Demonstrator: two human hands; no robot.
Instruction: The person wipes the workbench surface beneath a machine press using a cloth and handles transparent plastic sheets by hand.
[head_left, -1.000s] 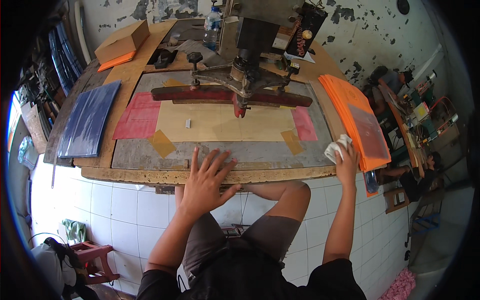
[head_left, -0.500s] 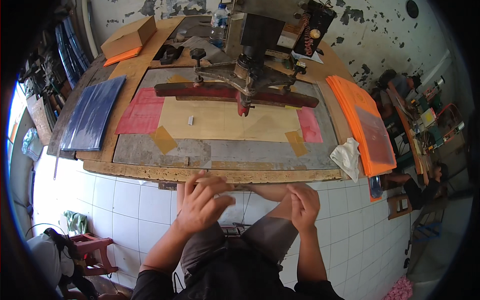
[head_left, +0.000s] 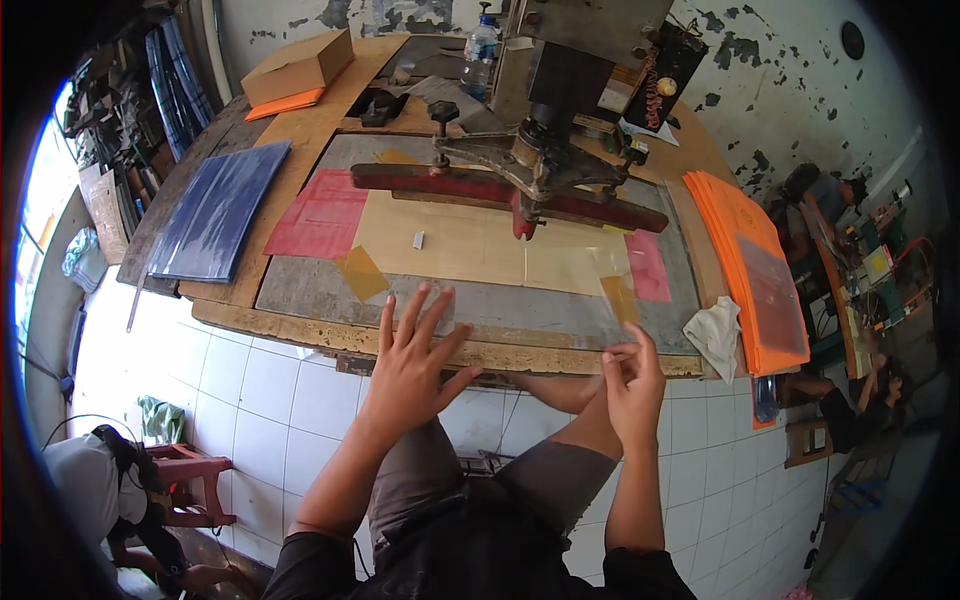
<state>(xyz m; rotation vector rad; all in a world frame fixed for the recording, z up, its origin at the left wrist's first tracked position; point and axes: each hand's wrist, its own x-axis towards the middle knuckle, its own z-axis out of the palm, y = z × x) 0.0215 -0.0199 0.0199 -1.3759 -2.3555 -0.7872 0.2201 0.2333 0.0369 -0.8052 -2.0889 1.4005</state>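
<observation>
My left hand (head_left: 408, 370) reaches over the table's front edge, fingers spread above the grey metal plate (head_left: 300, 290), holding nothing visible. My right hand (head_left: 632, 385) is at the same edge farther right, its index finger extended and the thumb against the curled fingers. Whether something thin or clear is pinched there I cannot make out. A pale sheen shows on the board beyond it. The cream board (head_left: 460, 240) lies on the plate, with a pink-red area (head_left: 315, 215) at its left end. Above it hangs the press's red bar (head_left: 430, 182).
A stack of blue clear plastic sheets (head_left: 220, 215) lies at the left. On the right are orange sheets (head_left: 735, 260) and a white cloth (head_left: 714, 335) hanging over the edge. A cardboard box (head_left: 298, 68) and a water bottle (head_left: 480, 60) stand at the back. People sit on both sides.
Both hands have moved forward toward the plate. My left hand has spread its fingers, and my right index finger has stretched out. The whole view has shifted slightly.
</observation>
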